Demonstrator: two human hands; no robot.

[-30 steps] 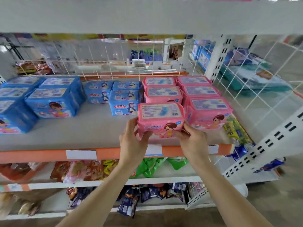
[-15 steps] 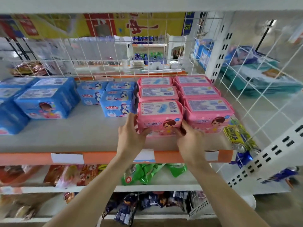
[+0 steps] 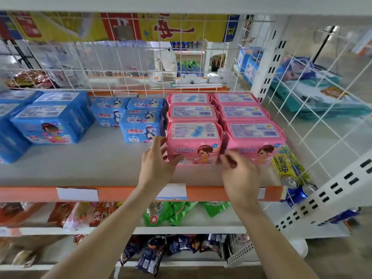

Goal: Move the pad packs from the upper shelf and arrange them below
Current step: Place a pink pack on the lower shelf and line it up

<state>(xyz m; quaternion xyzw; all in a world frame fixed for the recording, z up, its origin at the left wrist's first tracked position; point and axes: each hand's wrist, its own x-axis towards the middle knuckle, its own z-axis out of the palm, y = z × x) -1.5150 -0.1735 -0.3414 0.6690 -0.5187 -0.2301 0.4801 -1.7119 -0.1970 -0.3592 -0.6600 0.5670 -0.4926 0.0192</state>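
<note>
Pad packs [image 3: 193,112], six pink, sit in two rows of three on the shelf [image 3: 100,164], the front-left pack [image 3: 193,143] gripped by the left hand [image 3: 156,168], the right hand [image 3: 241,178] blurred at its other corner, grip unclear, while blue packs [image 3: 48,125] run off-frame left.

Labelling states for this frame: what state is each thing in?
Front pink pack, upright on shelf, between both hands.
Left hand, grips its left side.
Right hand, fingers curled at its right corner; grip blurred.
Other pink packs, upright, two columns.
Cans, lying on sides.
</note>
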